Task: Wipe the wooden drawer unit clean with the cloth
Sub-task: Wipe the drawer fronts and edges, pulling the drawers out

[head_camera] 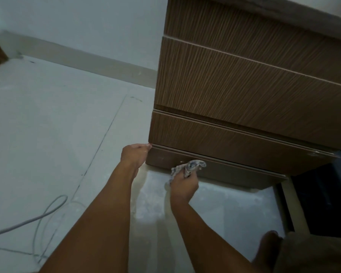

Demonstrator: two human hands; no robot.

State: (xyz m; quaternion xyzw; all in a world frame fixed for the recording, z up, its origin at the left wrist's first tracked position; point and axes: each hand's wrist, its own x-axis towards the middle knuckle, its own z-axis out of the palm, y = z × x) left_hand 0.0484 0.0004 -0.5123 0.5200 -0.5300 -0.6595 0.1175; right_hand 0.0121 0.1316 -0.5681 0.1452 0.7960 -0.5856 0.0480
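Note:
The wooden drawer unit (244,85) fills the upper right, with several brown grained drawer fronts stacked above a low plinth. My left hand (133,154) grips the lower left corner of the bottom drawer front, fingers curled under its edge. My right hand (183,184) is shut on a crumpled grey-white cloth (191,166), which presses against the plinth panel just below that drawer, left of its middle.
Pale tiled floor (57,125) spreads to the left, with a grey cable (47,211) looped on it at lower left. A white wall and skirting (106,62) run behind. My bare foot (268,245) rests at lower right beside a dark gap (323,194).

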